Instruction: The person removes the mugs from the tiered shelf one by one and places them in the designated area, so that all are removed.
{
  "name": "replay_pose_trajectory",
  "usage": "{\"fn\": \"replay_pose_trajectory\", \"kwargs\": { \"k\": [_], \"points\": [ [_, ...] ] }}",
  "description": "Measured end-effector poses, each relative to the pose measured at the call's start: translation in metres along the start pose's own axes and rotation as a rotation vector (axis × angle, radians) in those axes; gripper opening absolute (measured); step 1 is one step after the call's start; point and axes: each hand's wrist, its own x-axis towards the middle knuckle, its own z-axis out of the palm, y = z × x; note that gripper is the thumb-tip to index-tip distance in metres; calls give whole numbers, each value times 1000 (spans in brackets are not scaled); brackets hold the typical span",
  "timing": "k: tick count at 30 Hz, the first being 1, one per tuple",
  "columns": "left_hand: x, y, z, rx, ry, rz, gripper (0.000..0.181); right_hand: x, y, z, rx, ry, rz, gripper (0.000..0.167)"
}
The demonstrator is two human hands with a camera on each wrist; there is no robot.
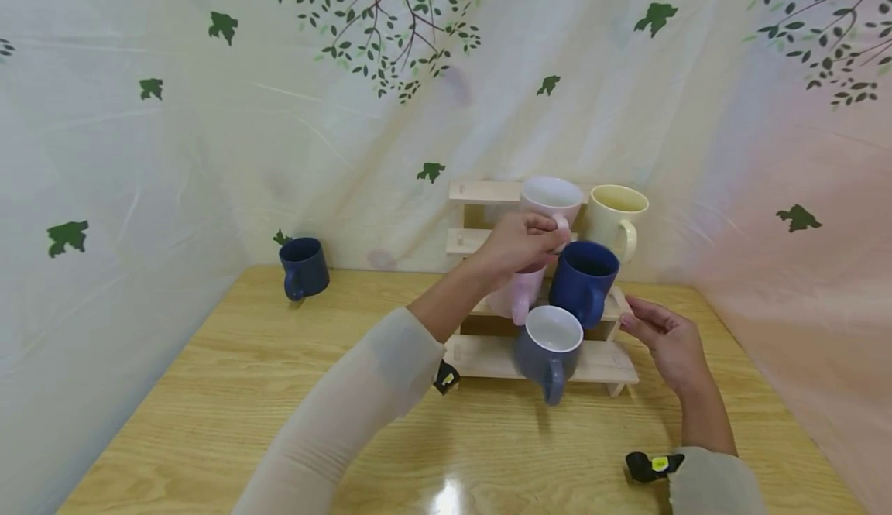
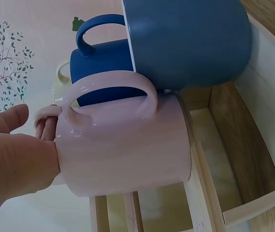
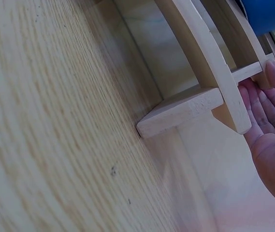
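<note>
Left hand (image 1: 523,242): fingers and thumb closed on the handle of the white mug (image 1: 549,194), grip at the handle only, mug body just beyond the fingertips. Mug is upright at upper tier height on the stepped shelf (image 1: 481,356), left of the yellow mug (image 1: 613,217). Its base is behind the hand, can't tell if it's seated or lifted

Right hand (image 1: 669,345): pinching the right end of the tier under the blue mug (image 1: 584,279), thumb against the edge, fingers curled below; no mug in it

Pink mug (image 1: 519,292) sits right under the left wrist, beside the blue one on the same tier; left wrist view has the hand right at its rim, contact unclear. Grey-blue mug (image 1: 550,352) on the bottom tier, dark blue mug (image 1: 307,267) well apart on the table (image 1: 209,399), far left

Materials: pink mug glossy, near-straight cylinder, wide loop handle. Grey-blue one rounder, matte-looking outside, pale inside. Shelf is pale bare wood, flat slats, rounded corners. Table has streaky yellow-brown grain. Backdrop (image 1: 348,151) is creased pale sheet, printed leaves and branches
</note>
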Motion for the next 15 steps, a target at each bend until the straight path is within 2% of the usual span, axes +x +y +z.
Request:
{"fn": "replay_pose_trajectory", "kwargs": {
  "k": [7,15],
  "points": [
    [2,-1,5,-111,19,-28,24,0,0,1,24,-1,-6,54],
    [2,-1,11,-170,80,-50,24,0,0,1,-2,6,-1,55]
  ]
}}
